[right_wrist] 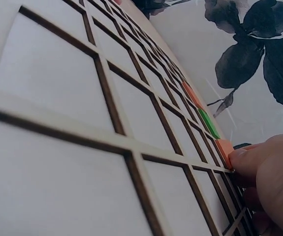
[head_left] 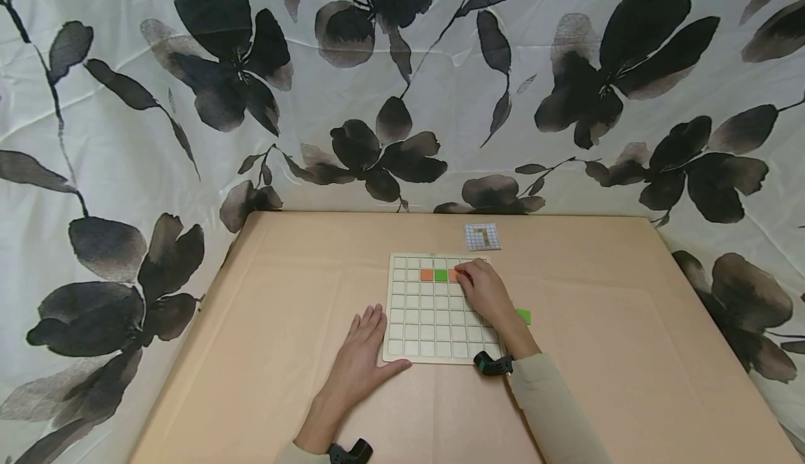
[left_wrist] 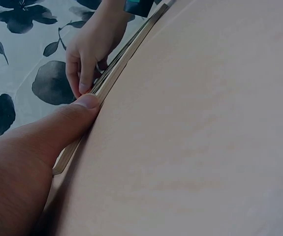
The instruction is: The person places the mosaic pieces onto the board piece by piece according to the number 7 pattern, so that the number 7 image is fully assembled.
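A pale wooden grid board (head_left: 434, 331) lies on the table. In its second row from the top sit an orange square tile (head_left: 427, 275) and a green square tile (head_left: 441, 275). Right beside the green one, my right hand (head_left: 487, 293) pinches another orange tile (right_wrist: 224, 150) at its cell, with the thumb on its face in the right wrist view. My left hand (head_left: 361, 359) rests flat at the board's lower left corner, fingers straight along the left side. Its thumb (left_wrist: 84, 105) touches the front edge in the left wrist view.
A small card (head_left: 482, 237) with a printed grid and coloured squares lies behind the board. Another green tile (head_left: 523, 316) shows beside my right wrist, partly hidden. Floral cloth (head_left: 377, 100) hangs behind the wooden-toned table (head_left: 302, 261).
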